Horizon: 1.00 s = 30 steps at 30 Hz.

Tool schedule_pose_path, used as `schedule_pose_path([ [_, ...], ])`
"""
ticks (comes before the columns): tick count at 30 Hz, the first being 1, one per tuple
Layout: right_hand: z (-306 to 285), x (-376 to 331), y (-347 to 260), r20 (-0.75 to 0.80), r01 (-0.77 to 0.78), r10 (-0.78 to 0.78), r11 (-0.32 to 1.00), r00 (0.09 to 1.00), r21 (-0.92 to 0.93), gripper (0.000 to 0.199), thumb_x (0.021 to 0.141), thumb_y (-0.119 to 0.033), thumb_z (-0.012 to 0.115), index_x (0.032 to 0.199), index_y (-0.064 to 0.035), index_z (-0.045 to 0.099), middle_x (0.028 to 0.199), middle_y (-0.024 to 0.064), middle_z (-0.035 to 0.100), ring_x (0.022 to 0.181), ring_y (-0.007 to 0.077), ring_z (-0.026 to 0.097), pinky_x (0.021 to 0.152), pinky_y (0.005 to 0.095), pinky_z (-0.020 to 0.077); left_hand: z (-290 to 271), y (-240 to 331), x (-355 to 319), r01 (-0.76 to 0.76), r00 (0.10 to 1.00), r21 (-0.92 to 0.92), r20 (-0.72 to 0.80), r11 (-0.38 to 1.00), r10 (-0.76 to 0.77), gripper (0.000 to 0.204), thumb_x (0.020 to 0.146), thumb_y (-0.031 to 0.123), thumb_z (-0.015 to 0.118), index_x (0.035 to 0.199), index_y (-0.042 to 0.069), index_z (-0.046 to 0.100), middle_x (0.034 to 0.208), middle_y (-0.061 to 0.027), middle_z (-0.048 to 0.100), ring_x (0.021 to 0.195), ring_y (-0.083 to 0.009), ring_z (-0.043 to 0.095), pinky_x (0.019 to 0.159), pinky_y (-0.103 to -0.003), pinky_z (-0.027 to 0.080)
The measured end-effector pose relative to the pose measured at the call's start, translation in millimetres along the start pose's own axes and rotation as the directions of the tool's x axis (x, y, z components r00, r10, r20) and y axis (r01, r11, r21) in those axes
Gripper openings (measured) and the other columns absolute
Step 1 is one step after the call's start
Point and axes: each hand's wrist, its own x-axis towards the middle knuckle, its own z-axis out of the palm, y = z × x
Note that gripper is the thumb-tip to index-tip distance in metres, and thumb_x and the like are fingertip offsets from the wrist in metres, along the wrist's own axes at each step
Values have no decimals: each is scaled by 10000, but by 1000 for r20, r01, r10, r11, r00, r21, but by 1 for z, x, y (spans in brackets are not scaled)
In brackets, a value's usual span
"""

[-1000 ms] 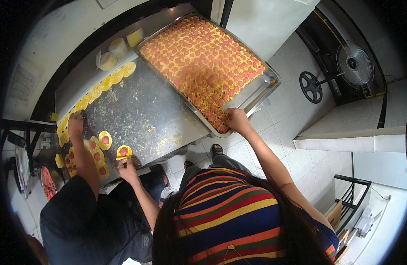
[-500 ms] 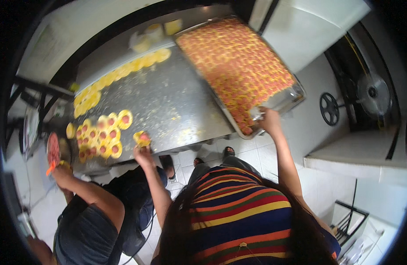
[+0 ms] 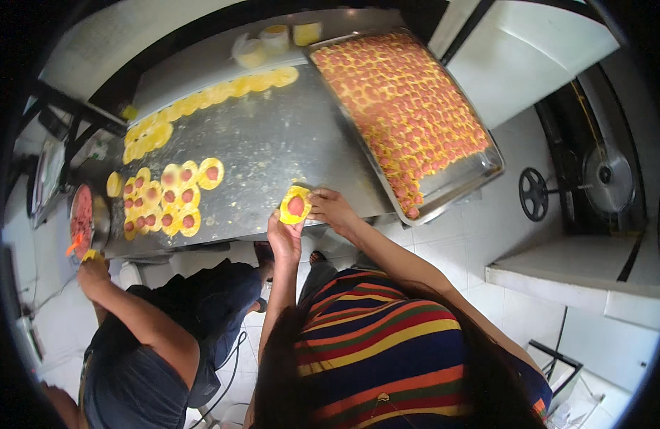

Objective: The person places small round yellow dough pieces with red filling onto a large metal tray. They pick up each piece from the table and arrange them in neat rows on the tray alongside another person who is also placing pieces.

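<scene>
Hands: left hand (image 3: pixel 285 239) holds 1 yellow dough round (image 3: pixel 295 206) with pink filling from below; right hand (image 3: pixel 333 207) pinches its edge.
Position: above the front edge of the steel table (image 3: pixel 272 143).
Done: large tray (image 3: pixel 480 179) is almost full of folded pieces.
Left: filled rounds (image 3: pixel 169 200) and plain rounds (image 3: pixel 201 96) wait on the table.
Nearby: another person's hand (image 3: pixel 92 268) is near the filling bowl (image 3: pixel 83 218).

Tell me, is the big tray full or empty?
Nearly full. The big tray is covered with rows of orange-and-red filled dough pieces; only a bare metal strip shows along its near edge and corner.
</scene>
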Motion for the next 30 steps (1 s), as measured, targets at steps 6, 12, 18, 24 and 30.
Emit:
schedule_pose_path([
  [6, -14, -9, -3, -178, 48, -56, 997, 982, -52, 181, 907, -181, 534, 959, -8, 554, 875, 79, 609, 738, 163, 632, 653, 284, 547, 10, -14, 4, 29, 983, 401, -177, 916, 46, 254, 921, 158, 509, 1143, 44, 460, 1062, -97, 568, 897, -174, 601, 754, -298, 524],
  [12, -49, 4, 11, -251, 169, -309, 873, 918, -458, 188, 891, -135, 531, 930, 44, 569, 832, 90, 601, 694, 163, 629, 590, 280, 555, 9, -29, 25, -337, 930, 857, 238, 389, 281, 359, 806, -79, 503, 1152, 13, 486, 954, -107, 641, 833, -180, 628, 714, -266, 483],
  [18, -41, -16, -4, -288, 214, -268, 955, 919, -204, 191, 858, -76, 533, 998, 49, 567, 930, 107, 620, 806, 157, 622, 682, 288, 546, 31, -23, 13, -227, 971, 914, 188, 335, 146, 439, 792, -91, 495, 1219, 8, 471, 1006, -148, 652, 897, -207, 636, 779, -292, 487],
  [24, -52, -19, 12, -29, 437, -473, 835, 881, -335, 260, 814, 23, 567, 1073, 38, 556, 990, 65, 622, 939, 129, 591, 795, 265, 496, 3, -33, 23, -277, 955, 801, 289, 531, 63, 391, 788, -96, 537, 1168, -9, 521, 1082, -98, 618, 945, -150, 599, 780, -258, 490],
  [30, -56, -13, 6, -13, 411, -490, 745, 872, -526, 279, 804, 30, 591, 1081, 35, 554, 973, 68, 628, 895, 123, 597, 799, 246, 478, 10, -31, 27, -136, 982, 809, 186, 572, -28, 308, 770, -76, 612, 1066, 6, 591, 1016, -69, 630, 883, -121, 610, 743, -238, 486],
])
